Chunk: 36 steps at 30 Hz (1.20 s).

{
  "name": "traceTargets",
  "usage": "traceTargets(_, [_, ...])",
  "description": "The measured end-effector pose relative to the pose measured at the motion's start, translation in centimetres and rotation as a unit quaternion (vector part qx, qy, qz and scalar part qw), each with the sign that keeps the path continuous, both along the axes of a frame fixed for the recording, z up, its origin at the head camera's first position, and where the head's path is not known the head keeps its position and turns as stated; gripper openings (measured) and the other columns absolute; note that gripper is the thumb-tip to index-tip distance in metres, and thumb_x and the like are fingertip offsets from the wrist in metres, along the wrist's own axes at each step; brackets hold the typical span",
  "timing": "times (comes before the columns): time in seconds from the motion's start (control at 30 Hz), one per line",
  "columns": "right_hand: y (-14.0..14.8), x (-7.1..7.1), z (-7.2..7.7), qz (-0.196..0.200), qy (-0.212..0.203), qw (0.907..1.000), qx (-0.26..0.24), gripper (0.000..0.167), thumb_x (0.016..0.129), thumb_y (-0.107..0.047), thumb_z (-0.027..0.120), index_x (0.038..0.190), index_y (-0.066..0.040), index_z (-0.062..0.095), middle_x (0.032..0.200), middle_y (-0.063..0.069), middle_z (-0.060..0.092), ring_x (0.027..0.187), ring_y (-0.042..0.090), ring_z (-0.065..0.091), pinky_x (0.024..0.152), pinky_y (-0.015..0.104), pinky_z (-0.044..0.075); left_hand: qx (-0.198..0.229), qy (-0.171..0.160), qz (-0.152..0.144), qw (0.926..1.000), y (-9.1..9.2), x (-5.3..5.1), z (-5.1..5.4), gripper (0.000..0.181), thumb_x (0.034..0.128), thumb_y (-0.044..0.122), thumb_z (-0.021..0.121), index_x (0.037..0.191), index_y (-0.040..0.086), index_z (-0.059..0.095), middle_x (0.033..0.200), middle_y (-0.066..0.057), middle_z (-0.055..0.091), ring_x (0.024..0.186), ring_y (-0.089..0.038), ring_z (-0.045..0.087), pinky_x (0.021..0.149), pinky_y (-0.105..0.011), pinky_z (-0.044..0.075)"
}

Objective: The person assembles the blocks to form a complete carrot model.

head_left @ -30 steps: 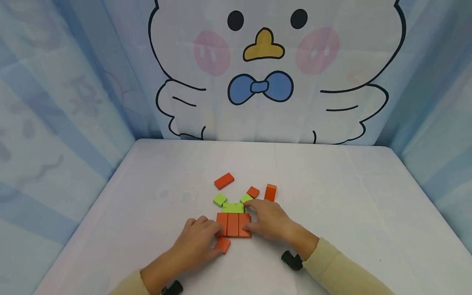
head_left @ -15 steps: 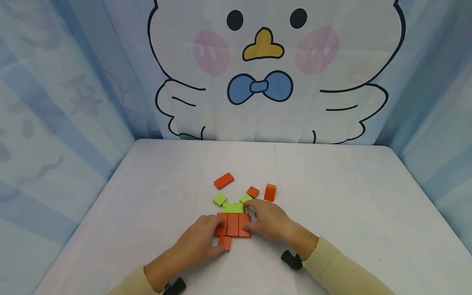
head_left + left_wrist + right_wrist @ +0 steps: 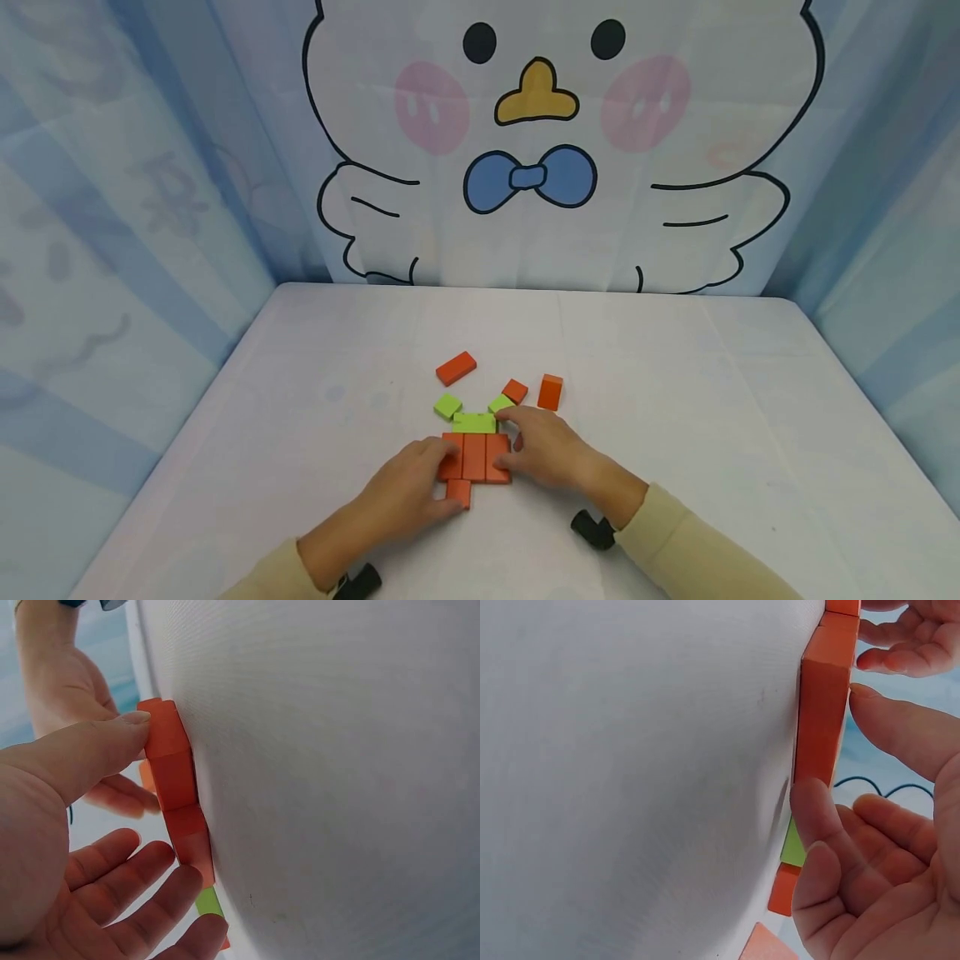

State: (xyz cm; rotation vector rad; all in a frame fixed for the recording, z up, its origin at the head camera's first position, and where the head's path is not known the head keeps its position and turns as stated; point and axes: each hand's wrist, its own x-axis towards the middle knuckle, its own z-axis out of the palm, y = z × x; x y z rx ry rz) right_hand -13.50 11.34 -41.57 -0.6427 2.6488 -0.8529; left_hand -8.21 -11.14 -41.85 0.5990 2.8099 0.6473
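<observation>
As the small block [image 3: 457,492] abuts the near-left edge of the orange row [image 3: 474,458], the nearer left grip [image 3: 405,487] touches it, unclenched; the right grip [image 3: 553,450] loosely touches the row's right

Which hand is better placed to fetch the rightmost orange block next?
Probably the right hand: it is nearer the rightmost block, while the left hand, farther off, touches the block nearest the person.

Blocks [image 3: 452,469] partly behind hands [image 3: 405,487] [image 3: 551,446]; sleeves [image 3: 705,546] incomplete
</observation>
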Motion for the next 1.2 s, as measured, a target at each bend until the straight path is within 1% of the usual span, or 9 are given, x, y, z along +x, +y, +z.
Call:
traceTargets(0.3, [-0.2,0.0,-0.2,0.008,-0.008,0.9999,-0.011,0.055,0.089,-0.022,0.078,0.136,-0.003,0.057,0.084,-0.004,0.055,0.073,0.013,0.051,0.064,0.029,0.045,-0.014,-0.009,0.007,0.9998,0.1,-0.2,-0.2,0.065,0.0802,0.037,0.085,0.130,0.006,0.058,0.121,-0.005,0.062,0.105,-0.019,0.056,0.091,-0.039,0.051])
traceTargets(0.47, [-0.2,0.0,-0.1,0.009,-0.006,0.9999,-0.012,0.054,0.089,-0.021,0.078,0.136,-0.003,0.057,0.081,-0.004,0.054,0.072,0.013,0.051,0.063,0.028,0.044,-0.015,-0.005,0.005,0.9999,0.1,-0.2,-0.1,0.065,0.0799,0.036,0.085,0.130,0.006,0.058,0.119,-0.005,0.062,0.104,-0.019,0.056,0.091,-0.039,0.051])
traceTargets(0.57, [-0.2,0.0,-0.1,0.009,-0.001,0.9999,-0.008,0.054,0.089,-0.021,0.077,0.136,-0.004,0.057,0.081,-0.004,0.054,0.072,0.013,0.051,0.063,0.029,0.044,-0.017,0.001,0.001,0.9999,0.0,-0.2,-0.1,0.064,0.0799,0.037,0.085,0.129,0.006,0.058,0.119,-0.005,0.062,0.104,-0.019,0.057,0.090,-0.040,0.051])
traceTargets(0.67, [-0.2,0.0,0.0,-0.001,0.002,1.0000,-0.003,0.055,0.089,-0.023,0.077,0.137,-0.006,0.058,0.088,-0.005,0.056,0.075,0.012,0.051,0.064,0.029,0.045,-0.014,0.004,0.002,0.9999,-0.2,-0.4,0.1,0.065,0.0794,0.041,0.085,0.128,0.007,0.059,0.115,-0.003,0.062,0.098,-0.018,0.056,0.085,-0.039,0.051])
traceTargets(0.8, [0.2,-0.1,0.4,-0.030,0.012,0.9995,0.002,0.054,0.088,-0.025,0.077,0.137,-0.009,0.059,0.096,-0.004,0.059,0.079,0.013,0.052,0.067,0.031,0.046,-0.016,-0.001,0.001,0.9999,-0.3,-1.0,0.4,0.063,0.0805,0.042,0.083,0.129,0.008,0.060,0.112,0.000,0.062,0.098,-0.017,0.053,0.086,-0.040,0.049])
traceTargets(0.93, [0.8,-0.8,0.6,-0.052,0.027,0.9982,0.012,0.052,0.089,-0.024,0.076,0.137,-0.010,0.060,0.104,-0.003,0.063,0.083,0.012,0.054,0.070,0.032,0.047,-0.025,-0.010,-0.014,0.9995,-0.4,-1.8,0.6,0.060,0.0838,0.034,0.082,0.133,0.009,0.059,0.120,0.000,0.063,0.114,-0.021,0.052,0.096,-0.046,0.044])
traceTargets(1.0, [1.0,-1.4,0.6,-0.057,0.036,0.9975,0.021,0.051,0.090,-0.024,0.076,0.136,-0.009,0.060,0.110,-0.002,0.065,0.083,0.012,0.056,0.072,0.032,0.048,-0.025,-0.014,-0.021,0.9993,-0.5,-2.3,0.6,0.059,0.0848,0.031,0.082,0.134,0.009,0.058,0.123,-0.001,0.062,0.118,-0.023,0.051,0.098,-0.048,0.042])
traceTargets(1.1, [1.4,-2.2,0.7,-0.058,0.051,0.9962,0.040,0.051,0.091,-0.023,0.075,0.137,-0.007,0.059,0.111,0.001,0.066,0.082,0.014,0.056,0.073,0.034,0.049,-0.021,-0.019,-0.032,0.9991,-0.6,-3.1,0.4,0.057,0.0860,0.028,0.081,0.135,0.010,0.058,0.125,-0.002,0.062,0.122,-0.025,0.049,0.100,-0.048,0.041])
traceTargets(1.2, [1.5,-3.0,0.7,-0.056,0.067,0.9941,0.064,0.051,0.093,-0.021,0.072,0.139,-0.005,0.057,0.119,0.007,0.065,0.085,0.018,0.059,0.082,0.039,0.051,-0.007,-0.036,-0.037,0.9986,-0.7,-3.6,0.2,0.058,0.0863,0.026,0.081,0.137,0.010,0.058,0.126,-0.002,0.061,0.123,-0.027,0.047,0.101,-0.048,0.040])
